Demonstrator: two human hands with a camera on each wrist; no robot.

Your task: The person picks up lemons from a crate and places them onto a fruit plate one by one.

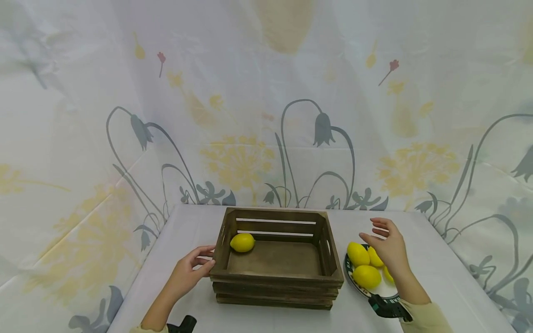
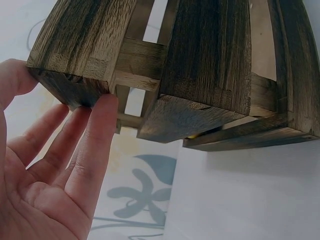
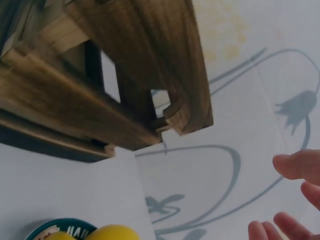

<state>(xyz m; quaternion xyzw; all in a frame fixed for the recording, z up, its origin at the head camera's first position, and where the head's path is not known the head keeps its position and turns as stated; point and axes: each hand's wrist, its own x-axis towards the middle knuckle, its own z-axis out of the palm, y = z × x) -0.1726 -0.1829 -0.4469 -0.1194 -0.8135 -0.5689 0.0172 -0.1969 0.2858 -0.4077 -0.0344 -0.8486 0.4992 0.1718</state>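
A dark brown slatted wooden crate (image 1: 276,289) stands in the middle of the table. One yellow lemon (image 1: 243,242) lies inside, toward its back left. My left hand (image 1: 189,272) touches the crate's left side near the front corner; in the left wrist view the thumb (image 2: 16,79) and extended fingers meet the edges of the top slat (image 2: 82,50). To the right of the crate, several lemons (image 1: 367,277) lie on a patterned, dark-rimmed plate (image 1: 348,269). My right hand (image 1: 390,247) hovers over the plate's far right side, holding nothing, its fingers loosely bent and apart from the thumb.
A white cloth covers the table (image 1: 187,226). Behind and at both sides hangs a curtain (image 1: 258,106) printed with flowers. The crate's right wall (image 3: 75,95) rises close to the plate. Black straps with devices (image 1: 387,307) sit on the wrists.
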